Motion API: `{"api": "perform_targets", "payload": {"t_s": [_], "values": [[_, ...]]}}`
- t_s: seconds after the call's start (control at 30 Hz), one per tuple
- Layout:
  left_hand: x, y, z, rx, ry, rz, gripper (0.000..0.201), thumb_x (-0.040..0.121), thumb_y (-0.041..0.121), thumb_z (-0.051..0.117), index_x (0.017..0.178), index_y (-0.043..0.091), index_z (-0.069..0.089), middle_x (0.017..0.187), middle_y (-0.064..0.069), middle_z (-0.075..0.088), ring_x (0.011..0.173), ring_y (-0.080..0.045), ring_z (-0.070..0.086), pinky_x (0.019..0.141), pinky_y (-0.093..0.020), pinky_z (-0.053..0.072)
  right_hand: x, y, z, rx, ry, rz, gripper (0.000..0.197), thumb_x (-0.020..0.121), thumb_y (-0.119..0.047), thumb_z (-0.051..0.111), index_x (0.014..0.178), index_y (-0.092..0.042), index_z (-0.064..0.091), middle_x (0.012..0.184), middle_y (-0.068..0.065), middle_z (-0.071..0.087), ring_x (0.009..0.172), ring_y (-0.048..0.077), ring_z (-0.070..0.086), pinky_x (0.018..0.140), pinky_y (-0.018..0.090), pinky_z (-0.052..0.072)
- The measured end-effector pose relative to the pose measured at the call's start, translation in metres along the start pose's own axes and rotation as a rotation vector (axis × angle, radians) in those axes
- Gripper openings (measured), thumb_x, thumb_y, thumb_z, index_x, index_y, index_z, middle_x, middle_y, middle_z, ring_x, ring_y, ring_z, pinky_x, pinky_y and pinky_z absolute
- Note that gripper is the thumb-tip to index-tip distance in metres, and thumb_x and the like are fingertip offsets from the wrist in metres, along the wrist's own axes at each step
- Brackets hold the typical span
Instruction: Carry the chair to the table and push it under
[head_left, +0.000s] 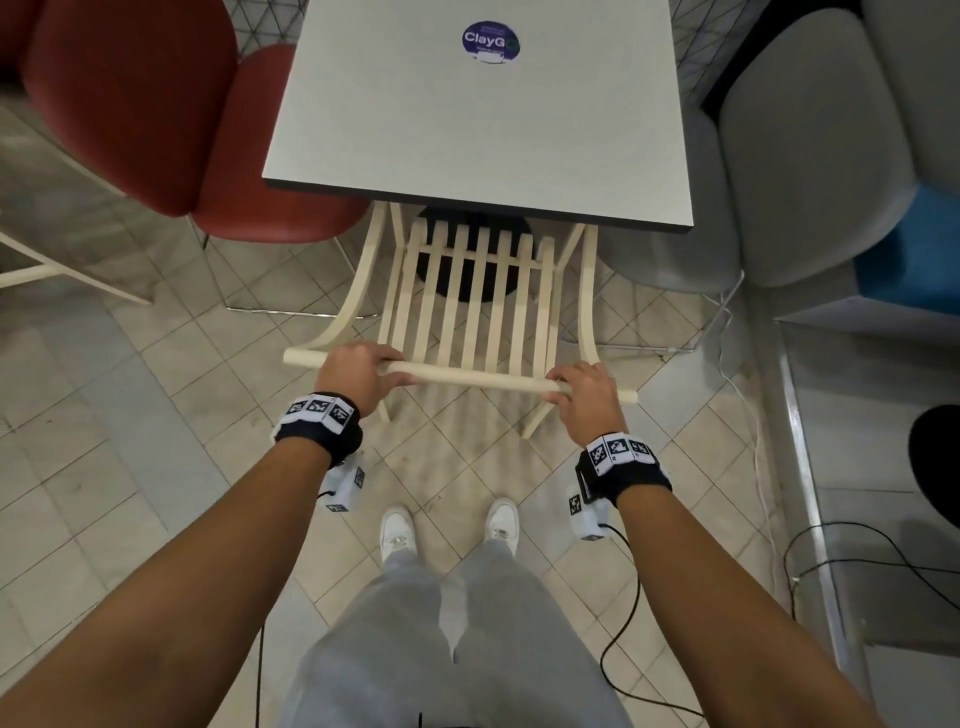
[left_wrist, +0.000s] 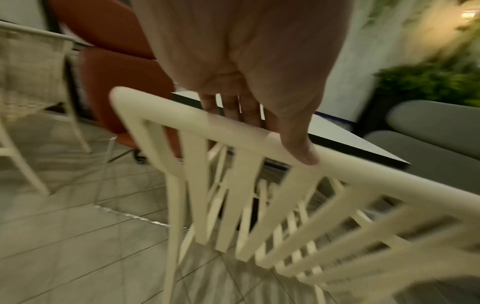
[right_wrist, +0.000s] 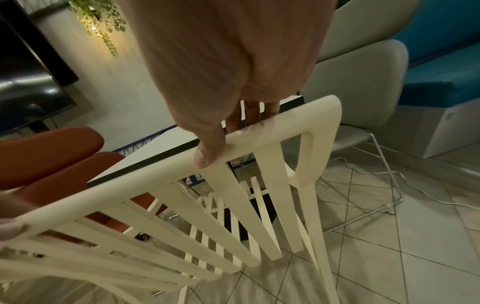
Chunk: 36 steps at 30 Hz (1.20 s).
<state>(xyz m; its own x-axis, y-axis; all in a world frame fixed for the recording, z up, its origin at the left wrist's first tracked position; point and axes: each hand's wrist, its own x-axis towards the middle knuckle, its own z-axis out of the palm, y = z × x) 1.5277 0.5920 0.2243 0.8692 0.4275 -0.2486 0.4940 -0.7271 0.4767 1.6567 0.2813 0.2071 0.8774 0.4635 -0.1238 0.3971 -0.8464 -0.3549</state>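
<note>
A cream slatted chair (head_left: 467, 301) stands in front of me with its seat partly under the near edge of the pale grey table (head_left: 478, 119). My left hand (head_left: 358, 371) grips the left part of the chair's top rail (head_left: 467, 376), fingers over the far side and thumb along the near side. My right hand (head_left: 582, 389) grips the right part of the same rail. In the left wrist view my left hand (left_wrist: 259, 115) wraps the rail (left_wrist: 182, 121). The right wrist view shows my right hand (right_wrist: 233, 133) wrapped on the rail (right_wrist: 285, 123).
A red padded chair (head_left: 156, 114) stands close to the table's left corner. Grey chairs (head_left: 810, 171) and a blue bench (head_left: 914, 244) stand at the right. The table's black round base (head_left: 472, 254) lies under the seat. Cables (head_left: 743, 395) trail on the tiled floor at the right.
</note>
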Motion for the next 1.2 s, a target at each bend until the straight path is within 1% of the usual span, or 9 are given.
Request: {"api": "perform_targets", "payload": {"t_s": [0.13, 0.23, 0.37, 0.53, 0.63, 0.73, 0.77, 0.93, 1.2], "values": [[0.001, -0.025, -0.011, -0.082, -0.009, -0.047, 0.043, 0.076, 0.047, 0.085, 0.110, 0.022, 0.081, 0.110, -0.005, 0.075, 0.096, -0.024, 0.066, 0.092, -0.045, 0.055, 0.001, 0.000, -0.003, 0.013, -0.011, -0.002, 0.018, 0.085, -0.027, 0.074, 0.103, -0.024, 0.071, 0.094, -0.003, 0.069, 0.094, 0.022, 0.052, 0.089, 0.040, 0.045], [0.002, -0.020, -0.008, -0.105, 0.003, -0.074, 0.041, 0.077, 0.042, 0.086, 0.111, 0.019, 0.081, 0.109, -0.005, 0.074, 0.092, -0.019, 0.057, 0.090, -0.039, 0.052, 0.003, -0.001, -0.005, 0.008, -0.032, 0.016, 0.017, 0.085, -0.028, 0.074, 0.101, -0.025, 0.071, 0.094, -0.002, 0.069, 0.094, 0.023, 0.053, 0.088, 0.040, 0.045], [-0.006, -0.023, 0.000, -0.129, -0.001, -0.090, 0.041, 0.076, 0.046, 0.085, 0.110, 0.022, 0.081, 0.107, -0.004, 0.074, 0.096, -0.021, 0.062, 0.093, -0.042, 0.055, 0.003, 0.003, -0.008, 0.011, -0.038, 0.015, 0.017, 0.084, -0.029, 0.074, 0.101, -0.025, 0.072, 0.094, -0.003, 0.068, 0.095, 0.023, 0.052, 0.089, 0.039, 0.044], [-0.019, -0.029, 0.006, -0.149, 0.020, -0.048, 0.041, 0.076, 0.046, 0.085, 0.110, 0.024, 0.081, 0.107, -0.002, 0.075, 0.100, -0.019, 0.065, 0.095, -0.032, 0.050, 0.002, 0.004, -0.009, 0.020, -0.027, 0.012, 0.019, 0.083, -0.029, 0.076, 0.101, -0.024, 0.072, 0.099, -0.004, 0.069, 0.099, 0.022, 0.052, 0.092, 0.040, 0.046], [-0.021, -0.032, 0.006, -0.161, 0.029, -0.018, 0.040, 0.079, 0.043, 0.084, 0.114, 0.023, 0.080, 0.108, -0.002, 0.077, 0.101, -0.020, 0.067, 0.099, -0.035, 0.050, -0.001, 0.000, -0.005, -0.007, -0.011, 0.019, 0.024, 0.081, -0.031, 0.077, 0.103, -0.023, 0.070, 0.102, -0.003, 0.068, 0.101, 0.023, 0.053, 0.093, 0.039, 0.046], [-0.019, -0.031, 0.005, -0.160, 0.010, 0.034, 0.035, 0.081, 0.037, 0.083, 0.112, 0.020, 0.081, 0.104, -0.002, 0.078, 0.100, -0.021, 0.067, 0.100, -0.042, 0.051, -0.003, -0.002, -0.002, -0.024, 0.030, 0.036, 0.026, 0.080, -0.034, 0.078, 0.101, -0.021, 0.071, 0.099, -0.001, 0.068, 0.100, 0.023, 0.054, 0.091, 0.038, 0.045], [-0.018, -0.030, 0.004, -0.156, 0.012, 0.045, 0.034, 0.082, 0.036, 0.083, 0.112, 0.019, 0.081, 0.103, -0.002, 0.079, 0.100, -0.022, 0.067, 0.100, -0.041, 0.051, -0.003, -0.003, -0.002, -0.025, 0.037, 0.044, 0.025, 0.081, -0.034, 0.077, 0.101, -0.020, 0.071, 0.098, 0.000, 0.069, 0.100, 0.023, 0.054, 0.091, 0.038, 0.045], [-0.010, -0.029, 0.003, -0.161, 0.052, 0.042, 0.034, 0.083, 0.034, 0.083, 0.112, 0.017, 0.081, 0.108, -0.005, 0.079, 0.104, -0.023, 0.067, 0.097, -0.029, 0.044, 0.005, -0.008, -0.001, -0.003, 0.054, 0.048, 0.024, 0.082, -0.033, 0.076, 0.101, -0.020, 0.071, 0.098, 0.001, 0.069, 0.100, 0.024, 0.054, 0.092, 0.039, 0.044], [0.007, -0.022, -0.003, -0.158, 0.021, -0.028, 0.036, 0.085, 0.032, 0.082, 0.117, 0.017, 0.079, 0.116, -0.008, 0.077, 0.111, -0.027, 0.065, 0.100, -0.027, 0.038, 0.017, -0.010, -0.002, 0.030, 0.066, 0.078, 0.026, 0.081, -0.033, 0.078, 0.102, -0.020, 0.072, 0.097, 0.001, 0.070, 0.099, 0.025, 0.055, 0.091, 0.039, 0.046]]}}
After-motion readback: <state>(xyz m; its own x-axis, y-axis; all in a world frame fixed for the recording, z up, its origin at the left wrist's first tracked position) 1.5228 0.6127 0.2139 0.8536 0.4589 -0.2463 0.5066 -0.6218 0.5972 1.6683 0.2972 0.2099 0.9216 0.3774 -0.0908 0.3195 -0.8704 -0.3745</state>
